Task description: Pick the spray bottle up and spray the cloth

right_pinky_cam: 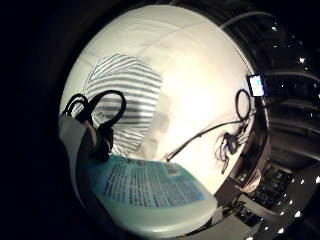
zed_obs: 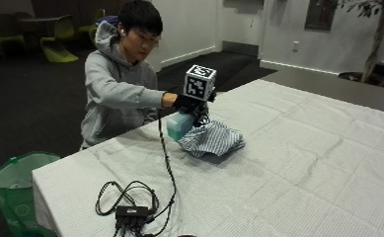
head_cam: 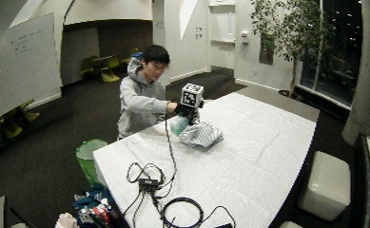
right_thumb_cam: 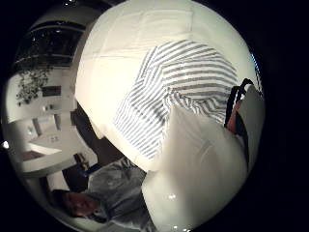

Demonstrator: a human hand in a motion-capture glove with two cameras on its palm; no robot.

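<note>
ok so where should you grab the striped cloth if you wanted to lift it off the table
Pinch a raised fold on top of the striped cloth, coming from above. It lies bunched in a heap on the table, so its upper folds stand proud. Approach on the side away from the spray bottle, which the gloved right hand holds just beside it.

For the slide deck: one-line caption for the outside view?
Gloved right hand holds the spray bottle lifted beside the striped cloth on the table.

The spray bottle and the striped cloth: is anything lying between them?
Nothing. In the outside view the spray bottle, gripped by the gloved right hand, hangs just beside the striped cloth; only bare white tablecloth shows below.
</note>
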